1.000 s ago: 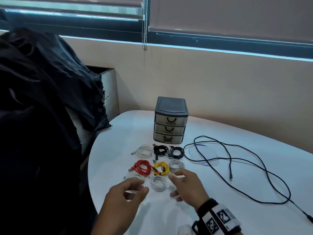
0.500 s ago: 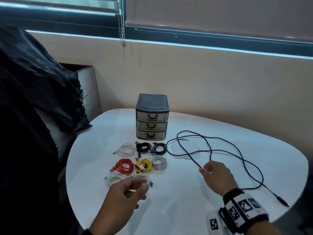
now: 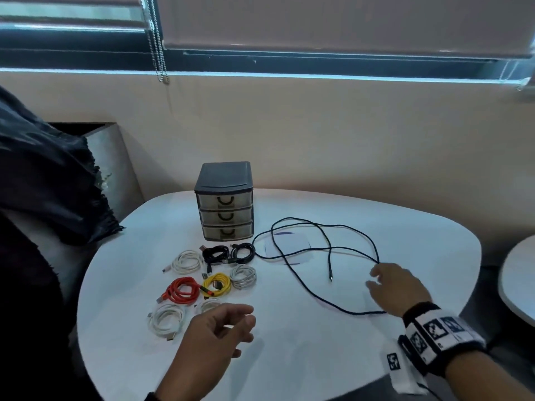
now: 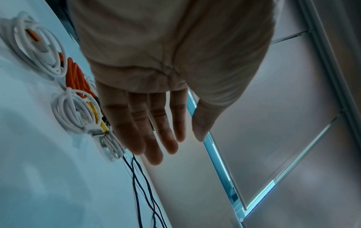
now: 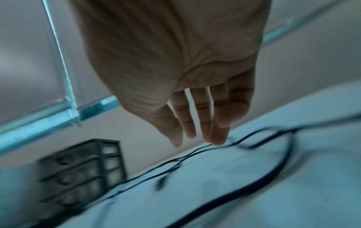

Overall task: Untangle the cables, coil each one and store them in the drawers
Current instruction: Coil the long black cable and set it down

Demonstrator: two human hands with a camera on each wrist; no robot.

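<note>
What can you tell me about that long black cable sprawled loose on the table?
The long black cable is thin, dark and uncoiled, lying in wide crossing loops on the white table, right of the three-drawer organiser. One strand crosses a white sheet of paper. One small plug end lies free inside the loops. The right hand reaches over its far-right bend with straight fingertips at the strand; the blurred wrist view cannot settle whether they touch it.

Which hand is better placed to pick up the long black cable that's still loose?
Right. The right hand is open over the long black cable, fingertips almost on it. The left hand hovers open by the coiled cables.
</note>
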